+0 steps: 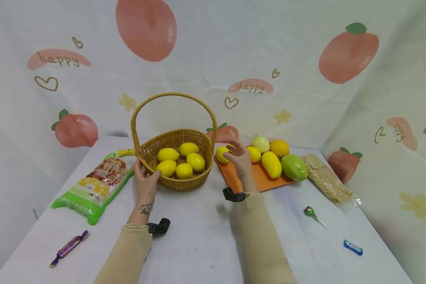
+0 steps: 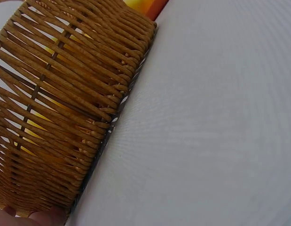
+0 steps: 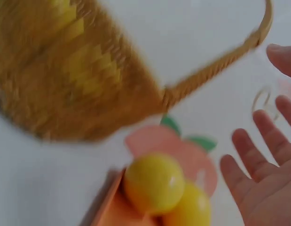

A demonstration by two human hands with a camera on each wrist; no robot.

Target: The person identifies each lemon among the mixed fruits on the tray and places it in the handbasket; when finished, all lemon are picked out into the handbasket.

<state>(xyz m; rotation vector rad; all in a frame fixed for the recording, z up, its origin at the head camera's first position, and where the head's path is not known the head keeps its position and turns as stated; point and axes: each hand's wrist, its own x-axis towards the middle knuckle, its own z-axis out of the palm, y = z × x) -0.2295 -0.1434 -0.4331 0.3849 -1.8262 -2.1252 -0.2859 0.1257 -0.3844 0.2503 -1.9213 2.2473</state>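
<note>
A woven wicker basket (image 1: 184,184) with a tall arched handle stands at the middle left, with several yellow lemons (image 1: 167,168) inside. My left hand (image 1: 147,184) grips its near-left side, the thumb at the rim. In the left wrist view, fingertips (image 2: 47,217) press against the wicker (image 2: 74,89). My right hand (image 1: 240,161) is held up right of the basket, fingers spread and holding nothing. It overlaps an orange tray (image 1: 230,175) and a lemon (image 1: 221,154) there. The right wrist view shows its empty palm (image 3: 272,188) apart from the blurred basket (image 3: 79,75).
On the tray sit a yellow mango-like fruit (image 1: 271,165), an orange (image 1: 279,148), a pale round one (image 1: 260,144) and a green one (image 1: 294,167). A green food bag (image 1: 99,181) and purple candy (image 1: 69,248) lie left; a grain packet (image 1: 326,179), lollipop (image 1: 309,212) and blue sweet (image 1: 353,247) right.
</note>
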